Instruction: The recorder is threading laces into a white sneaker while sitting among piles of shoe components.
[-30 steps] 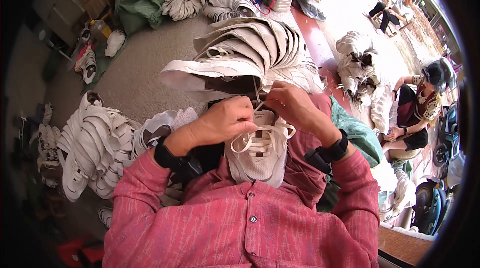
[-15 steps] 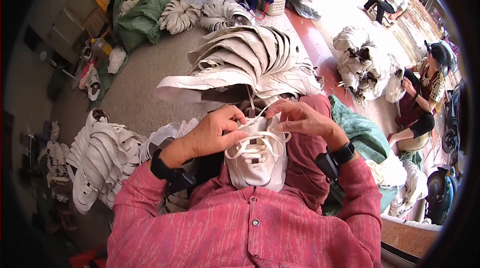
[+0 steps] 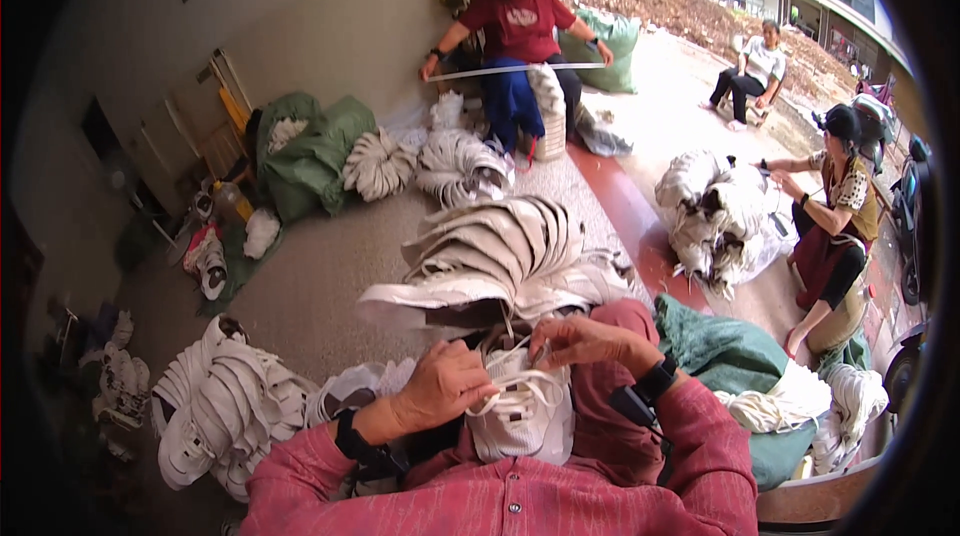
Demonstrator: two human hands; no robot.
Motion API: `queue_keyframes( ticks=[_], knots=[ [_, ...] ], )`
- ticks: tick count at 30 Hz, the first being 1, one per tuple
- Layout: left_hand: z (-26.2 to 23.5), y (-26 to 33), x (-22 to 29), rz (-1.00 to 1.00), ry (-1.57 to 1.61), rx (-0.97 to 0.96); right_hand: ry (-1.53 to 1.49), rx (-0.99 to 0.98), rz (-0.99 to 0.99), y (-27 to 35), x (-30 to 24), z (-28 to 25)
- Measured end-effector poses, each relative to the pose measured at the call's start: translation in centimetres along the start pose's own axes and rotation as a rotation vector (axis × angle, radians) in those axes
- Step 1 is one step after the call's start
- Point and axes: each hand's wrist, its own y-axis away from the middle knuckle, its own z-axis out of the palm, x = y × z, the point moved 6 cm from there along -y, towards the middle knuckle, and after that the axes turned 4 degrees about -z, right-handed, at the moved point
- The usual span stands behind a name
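A white shoe upper (image 3: 522, 432) rests on my lap, toe toward me. Its white shoelace (image 3: 532, 388) runs in loose loops across the front. On its left side my left hand (image 3: 440, 386) is closed, thumb and fingers pinched at the lace. My right hand (image 3: 590, 341) is also closed, fingertips together on the lace near the upper's far end; the fine grip is partly hidden. Just beyond my hands spreads a fanned stack of white shoe uppers (image 3: 500, 251).
More stacked uppers (image 3: 225, 401) lie at left. Bundled white laces (image 3: 775, 401) sit on a green sack (image 3: 720, 346) at right. Beyond are a pile of uppers (image 3: 715, 216), a co-worker (image 3: 840, 196) beside it, a person (image 3: 520, 26) holding a white strip, and another seated person (image 3: 755, 71).
The view has tilted upward, so my hands and the upper sit lower and the far person shows fully. My hands stay at the lace. The right-hand co-worker's arms now reach toward the pile.
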Motion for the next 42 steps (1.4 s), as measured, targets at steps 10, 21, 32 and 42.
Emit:
queue_keyframes(
  ticks=[10,21,32,42],
  knots=[
    [1.3,-3.8,-1.6,-0.005,0.114,-0.089,-0.024,-0.131,0.003,0.0,2.4,0.0],
    [8.6,-5.8,-5.0,-0.271,0.592,-0.496,-0.256,0.039,0.183,1.1,0.9,0.7],
    [5.1,-5.0,-5.9,-0.107,0.496,-0.275,-0.162,0.015,0.14,0.6,2.7,-0.1],
    [2.5,-1.6,-8.6,-0.375,0.434,-0.185,-0.219,0.058,0.287,1.6,-0.2,-0.6]
  ],
)
